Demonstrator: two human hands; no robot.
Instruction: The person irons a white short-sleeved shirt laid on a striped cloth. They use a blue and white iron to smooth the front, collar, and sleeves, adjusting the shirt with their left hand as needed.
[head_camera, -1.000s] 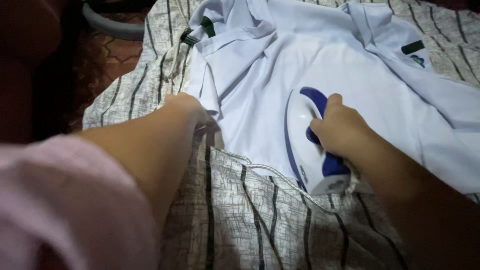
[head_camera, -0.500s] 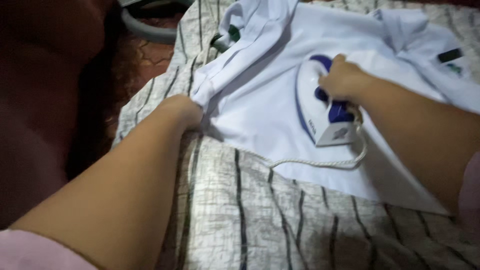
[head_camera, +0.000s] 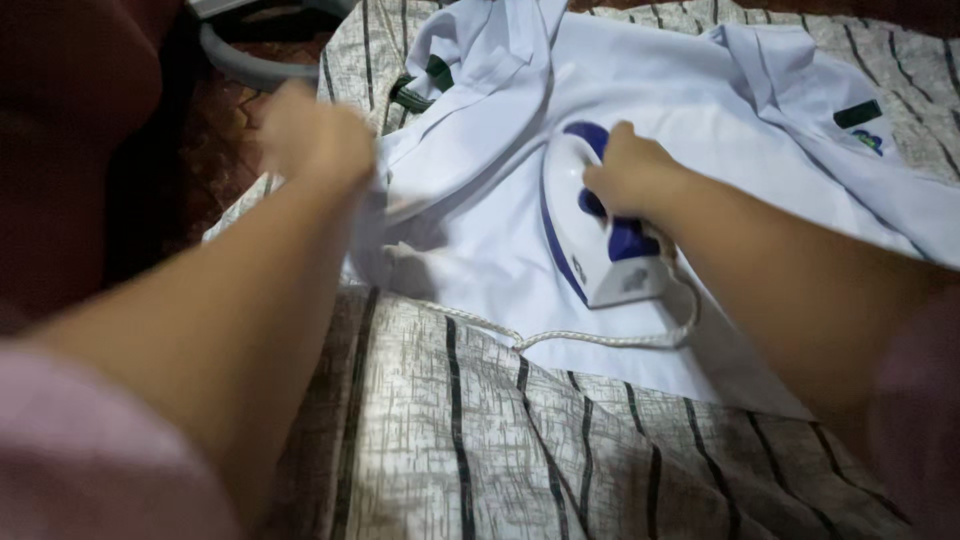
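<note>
Our left hand (head_camera: 318, 140), blurred, reaches forward with its grip closed on the edge of the white shirt (head_camera: 700, 120), which lies spread over the striped cloth (head_camera: 480, 440). Our right hand (head_camera: 632, 175) grips the handle of the white and blue iron (head_camera: 600, 235), flat on the shirt, its cord (head_camera: 560, 338) trailing behind. Since half a second ago, the left hand has lifted the edge higher.

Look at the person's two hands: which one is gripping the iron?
The right hand: it is wrapped around the blue handle of the white iron, while the left hand holds the white shirt's edge.
</note>
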